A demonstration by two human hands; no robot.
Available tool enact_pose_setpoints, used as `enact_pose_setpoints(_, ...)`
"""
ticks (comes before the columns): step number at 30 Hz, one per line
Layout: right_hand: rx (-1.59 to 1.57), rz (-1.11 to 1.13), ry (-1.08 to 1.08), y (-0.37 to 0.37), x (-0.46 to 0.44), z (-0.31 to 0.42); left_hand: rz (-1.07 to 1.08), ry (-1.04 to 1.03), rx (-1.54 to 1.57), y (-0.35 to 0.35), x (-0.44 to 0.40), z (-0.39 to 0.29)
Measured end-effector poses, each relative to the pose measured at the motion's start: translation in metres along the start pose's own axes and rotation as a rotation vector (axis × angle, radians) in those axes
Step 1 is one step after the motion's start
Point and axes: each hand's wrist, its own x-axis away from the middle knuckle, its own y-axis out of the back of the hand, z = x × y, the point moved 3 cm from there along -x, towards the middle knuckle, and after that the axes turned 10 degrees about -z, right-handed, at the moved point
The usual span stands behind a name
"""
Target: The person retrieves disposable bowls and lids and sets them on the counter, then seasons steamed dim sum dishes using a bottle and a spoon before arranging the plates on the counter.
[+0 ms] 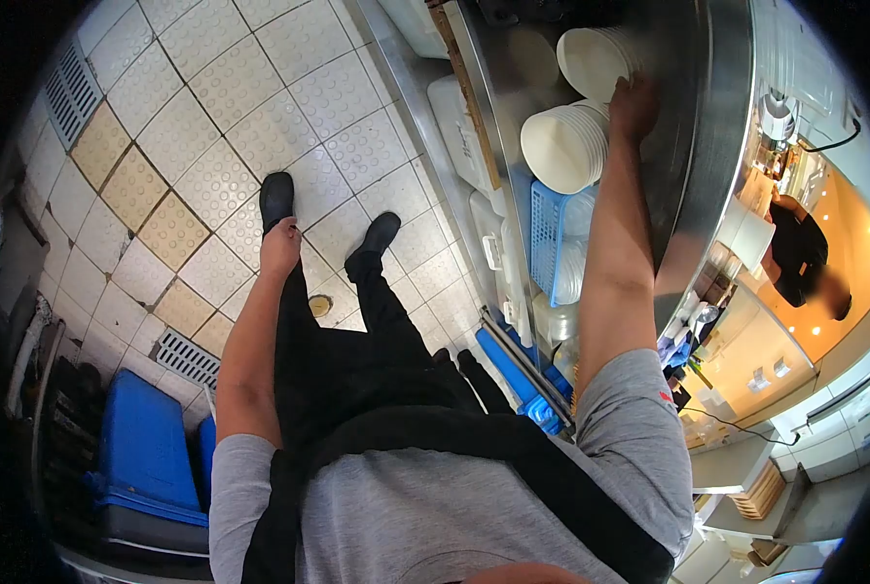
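Observation:
On the metal shelf at the upper right, my right hand (634, 109) reaches to the edge of a stack of white bowls (591, 60). Its fingers are bent at the rim; whether they grip a bowl is hard to make out. Just below that hand lies a second stack of nested white bowls (560, 151), tipped on its side. My left hand (280, 245) hangs low over the floor beside my leg, with its fingers curled and mostly hidden from view. A blue plastic basket (548, 238) with clear containers stands near the second stack.
A metal counter edge (737, 146) runs down the right side. Beyond it a person in black (798, 243) stands in a lit area. Blue bins (148, 438) sit at the lower left. Tiled floor (260, 127) has drain grates. Another person's dark shoes show behind me.

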Motion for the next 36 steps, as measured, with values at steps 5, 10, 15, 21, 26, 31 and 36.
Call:
enact_pose_setpoints(5, -0.048, 0.029, -0.121, 0.008, -0.005, 0.009, -0.002, 0.005, 0.013, 0.001, 0.003, 0.006)
enact_pose_setpoints(10, -0.059, 0.053, -0.138, -0.008, -0.010, -0.011, 0.017, 0.020, -0.013, 0.009, 0.004, 0.010)
enact_pose_setpoints(15, 0.038, 0.013, -0.038, -0.016, -0.009, -0.019, 0.027, 0.034, 0.005, 0.017, 0.002, 0.011)
enact_pose_setpoints(21, 0.148, -0.089, -0.161, -0.030, 0.024, -0.059, 0.179, -0.020, 0.480, 0.008, -0.007, -0.061)
enact_pose_setpoints(26, -0.508, 0.152, -0.303, 0.128, 0.134, 0.083, 0.140, -0.352, 1.008, 0.079, 0.056, -0.228)
enact_pose_setpoints(31, -0.951, 0.522, -0.352, 0.169, 0.242, 0.102, -0.014, -0.291, 0.606, 0.066, 0.072, -0.206)
enact_pose_setpoints(36, -0.445, 0.230, -0.301, 0.204, 0.290, -0.030, 0.024, -0.215, 0.257, 0.051, 0.104, -0.164)
